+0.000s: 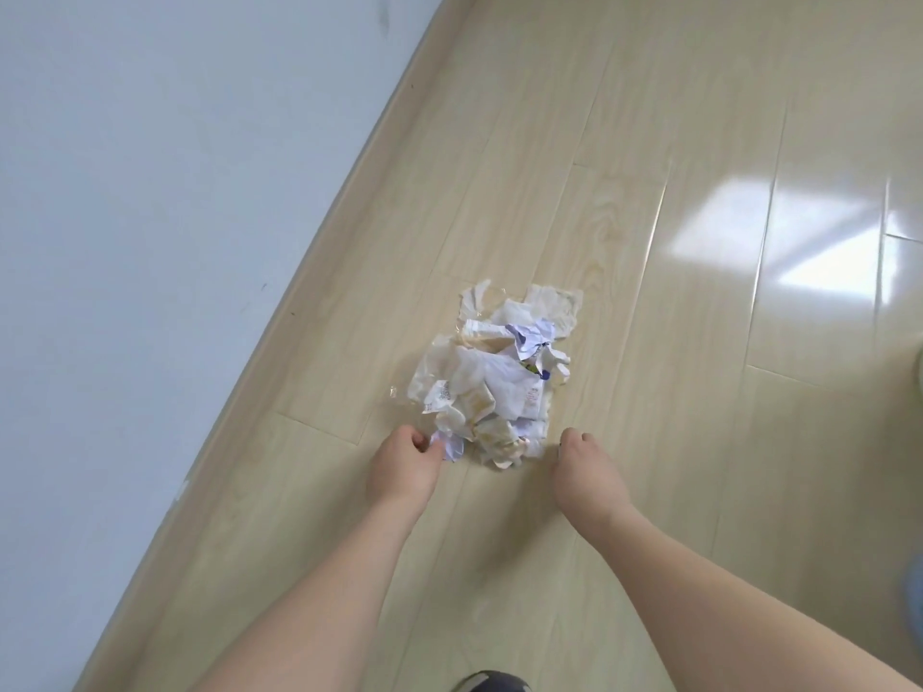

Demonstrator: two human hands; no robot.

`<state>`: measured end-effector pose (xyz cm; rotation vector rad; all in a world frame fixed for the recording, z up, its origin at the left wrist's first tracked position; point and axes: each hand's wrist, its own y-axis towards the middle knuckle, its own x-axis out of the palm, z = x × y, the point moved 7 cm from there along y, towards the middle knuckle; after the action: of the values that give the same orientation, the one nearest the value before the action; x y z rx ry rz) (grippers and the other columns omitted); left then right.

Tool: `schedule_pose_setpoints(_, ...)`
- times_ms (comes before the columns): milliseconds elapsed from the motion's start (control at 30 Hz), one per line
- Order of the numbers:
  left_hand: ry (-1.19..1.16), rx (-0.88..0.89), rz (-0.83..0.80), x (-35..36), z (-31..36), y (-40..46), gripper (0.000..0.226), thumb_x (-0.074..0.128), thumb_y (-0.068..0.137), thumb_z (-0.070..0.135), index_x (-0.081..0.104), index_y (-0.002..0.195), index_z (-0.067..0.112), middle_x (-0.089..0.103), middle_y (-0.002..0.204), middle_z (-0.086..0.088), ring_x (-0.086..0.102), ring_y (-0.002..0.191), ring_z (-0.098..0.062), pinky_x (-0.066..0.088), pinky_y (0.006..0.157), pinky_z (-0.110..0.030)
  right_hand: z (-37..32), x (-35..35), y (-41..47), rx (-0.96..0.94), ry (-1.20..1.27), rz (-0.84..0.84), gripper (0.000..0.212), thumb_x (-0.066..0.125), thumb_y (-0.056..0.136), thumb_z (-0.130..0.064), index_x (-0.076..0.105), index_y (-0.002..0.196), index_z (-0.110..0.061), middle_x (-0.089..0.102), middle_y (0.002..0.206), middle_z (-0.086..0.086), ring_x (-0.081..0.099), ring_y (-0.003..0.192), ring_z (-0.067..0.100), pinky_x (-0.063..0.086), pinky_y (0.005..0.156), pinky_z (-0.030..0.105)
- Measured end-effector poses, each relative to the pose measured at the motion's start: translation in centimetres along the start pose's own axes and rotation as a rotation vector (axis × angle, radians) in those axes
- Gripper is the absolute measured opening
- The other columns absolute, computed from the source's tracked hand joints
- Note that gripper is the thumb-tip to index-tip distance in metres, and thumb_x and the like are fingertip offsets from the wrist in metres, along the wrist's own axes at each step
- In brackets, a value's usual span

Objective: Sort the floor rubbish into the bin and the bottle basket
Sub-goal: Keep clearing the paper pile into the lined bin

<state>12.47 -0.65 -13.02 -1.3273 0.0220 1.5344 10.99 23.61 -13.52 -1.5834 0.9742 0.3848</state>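
A heap of crumpled paper and clear wrappers [494, 377] lies on the pale wood floor [649, 192], near the skirting of a white wall [150, 192]. The left hand [404, 467] touches the heap's near left edge, fingers curled on a scrap. The right hand [584, 472] is just beside the near right edge, fingers bent down. A shoe tip [492, 681] shows at the bottom.

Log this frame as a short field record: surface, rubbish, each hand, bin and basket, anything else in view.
surface: pale wood-look floor, beside a light wall
rubbish: one pile of crumpled paper and clear wrappers, lying on the floor
left hand: left hand at the pile's near-left edge, fingers curled on a scrap of paper
right hand: right hand at the near-right edge, fingers curled down, contact unclear
bin and basket: neither in view
bottles: none visible
other: dark shoe tip at the bottom edge
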Motion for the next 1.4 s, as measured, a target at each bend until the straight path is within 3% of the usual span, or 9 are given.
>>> schedule_pose_setpoints(200, 0.059, 0.030, 0.022, -0.9, 0.1, -1.4, 0.018, 0.052, 0.090, 0.018, 0.056, 0.074, 0.012, 0.058, 0.074, -0.001, 0.050, 0.066, -0.024, 0.034, 0.056, -0.029, 1.2, 0.4, -1.7, 0.048, 0.144, -0.077, 0.011, 0.040, 0.086, 0.000, 0.045, 0.091, -0.010, 0.055, 0.103, 0.011, 0.051, 0.080, 0.027, 0.037, 0.063, 0.028)
schedule_pose_setpoints(400, 0.595, 0.385, 0.109, -6.3, 5.7, -6.5, 0.021, 0.041, 0.092, 0.020, 0.058, 0.081, 0.017, 0.057, 0.095, -0.002, 0.058, 0.086, -0.026, 0.035, 0.061, -0.029, 0.8, -3.7, -6.4, 0.015, 0.219, -0.067, 0.010, 0.044, 0.087, -0.006, 0.048, 0.095, -0.010, 0.054, 0.094, 0.004, 0.050, 0.075, 0.023, 0.037, 0.059, 0.025)
schedule_pose_setpoints(533, 0.488, 0.377, 0.077, -10.5, 9.4, -9.5, 0.023, 0.042, 0.085, 0.015, 0.038, 0.062, 0.018, 0.050, 0.078, -0.004, 0.047, 0.067, -0.026, 0.026, 0.051, -0.027, 0.5, -7.9, -9.9, -0.016, 0.291, -0.033, 0.016, 0.040, 0.089, -0.006, 0.053, 0.098, -0.008, 0.056, 0.093, 0.005, 0.049, 0.072, 0.023, 0.033, 0.050, 0.024)
schedule_pose_setpoints(767, 0.306, 0.548, -0.208, -12.9, 19.6, -19.3, 0.017, 0.042, 0.085, 0.015, 0.057, 0.079, 0.009, 0.069, 0.083, -0.008, 0.055, 0.063, -0.019, 0.040, 0.058, -0.028, 3.8, -18.5, -18.2, -0.104, 0.440, 0.112, 0.018, 0.036, 0.090, -0.011, 0.054, 0.087, -0.010, 0.054, 0.081, 0.003, 0.046, 0.068, 0.020, 0.035, 0.057, 0.025)
schedule_pose_setpoints(967, 0.392, 0.774, -0.334, -6.7, 31.0, -30.9, 0.017, 0.045, 0.086, 0.013, 0.062, 0.087, 0.010, 0.073, 0.082, -0.003, 0.060, 0.060, -0.018, 0.046, 0.057, -0.026, 16.7, -25.6, -25.3, 0.024, 0.481, 0.335, 0.026, 0.042, 0.093, -0.020, 0.062, 0.087, -0.005, 0.061, 0.075, 0.008, 0.056, 0.066, 0.023, 0.043, 0.060, 0.027)
schedule_pose_setpoints(1067, 0.439, 0.856, -0.419, -0.7, 34.8, -36.9, 0.016, 0.046, 0.088, 0.013, 0.062, 0.089, 0.010, 0.072, 0.079, -0.001, 0.061, 0.056, -0.015, 0.044, 0.057, -0.023, 25.2, -26.9, -28.6, 0.180, 0.487, 0.413, 0.023, 0.045, 0.092, -0.019, 0.060, 0.082, -0.004, 0.062, 0.083, 0.012, 0.061, 0.082, 0.027, 0.044, 0.069, 0.031)
schedule_pose_setpoints(1133, 0.472, 0.880, -0.454, 3.9, 36.4, -40.5, 0.018, 0.045, 0.087, 0.011, 0.062, 0.089, 0.008, 0.072, 0.080, -0.004, 0.059, 0.058, -0.017, 0.043, 0.054, -0.022, 30.4, -27.0, -30.5, 0.318, 0.511, 0.450, 0.021, 0.048, 0.093, -0.018, 0.063, 0.100, -0.005, 0.065, 0.102, 0.012, 0.061, 0.100, 0.030, 0.047, 0.079, 0.032)
schedule_pose_setpoints(1233, 0.528, 0.896, -0.460, 10.7, 37.6, -44.3, 0.023, 0.044, 0.085, 0.009, 0.065, 0.087, 0.002, 0.074, 0.086, -0.014, 0.060, 0.061, -0.023, 0.051, 0.062, -0.028, 35.5, -26.3, -32.0, 0.464, 0.595, 0.467, 0.030, 0.050, 0.094, -0.014, 0.058, 0.122, -0.005, 0.062, 0.119, 0.014, 0.060, 0.109, 0.031, 0.050, 0.089, 0.035)
schedule_pose_setpoints(1400, 0.665, 0.915, -0.476, 17.7, 37.3, -47.2, 0.021, 0.042, 0.084, 0.008, 0.051, 0.064, 0.010, 0.058, 0.071, -0.010, 0.054, 0.068, -0.028, 0.046, 0.062, -0.030, 38.9, -24.5, -32.4, 0.539, 0.640, 0.385, 0.023, 0.049, 0.092, -0.006, 0.059, 0.113, -0.003, 0.063, 0.108, 0.014, 0.062, 0.098, 0.028, 0.053, 0.080, 0.030)
